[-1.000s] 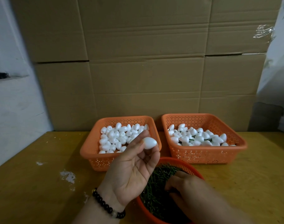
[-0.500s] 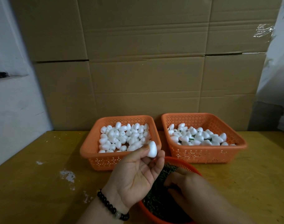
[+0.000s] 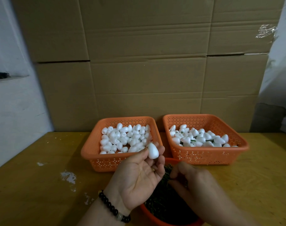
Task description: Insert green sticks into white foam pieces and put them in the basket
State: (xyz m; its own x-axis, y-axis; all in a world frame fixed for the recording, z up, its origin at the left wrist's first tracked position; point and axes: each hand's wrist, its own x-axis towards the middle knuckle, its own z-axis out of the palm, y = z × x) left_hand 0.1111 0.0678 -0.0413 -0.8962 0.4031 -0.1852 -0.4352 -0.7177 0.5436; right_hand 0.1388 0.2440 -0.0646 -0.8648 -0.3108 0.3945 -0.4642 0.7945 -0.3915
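Note:
My left hand (image 3: 139,175) is palm up and pinches a white egg-shaped foam piece (image 3: 153,151) between thumb and fingertips. My right hand (image 3: 197,186) reaches into the round orange bowl (image 3: 148,214) of green sticks (image 3: 163,199), fingers curled among them; whether it holds a stick is hidden. The left orange basket (image 3: 91,154) holds several plain foam pieces (image 3: 126,139). The right orange basket (image 3: 210,155) holds several foam pieces with green sticks (image 3: 199,137) in them.
Everything sits on a yellow wooden table (image 3: 33,185) with white paint marks. A wall of cardboard boxes (image 3: 147,62) stands right behind the baskets. A white wall (image 3: 12,103) is at the left. A dark bead bracelet (image 3: 113,207) is on my left wrist.
My left hand turned the foam piece from lying sideways to upright and lowered it towards the bowl. My right hand shifted a little within the sticks.

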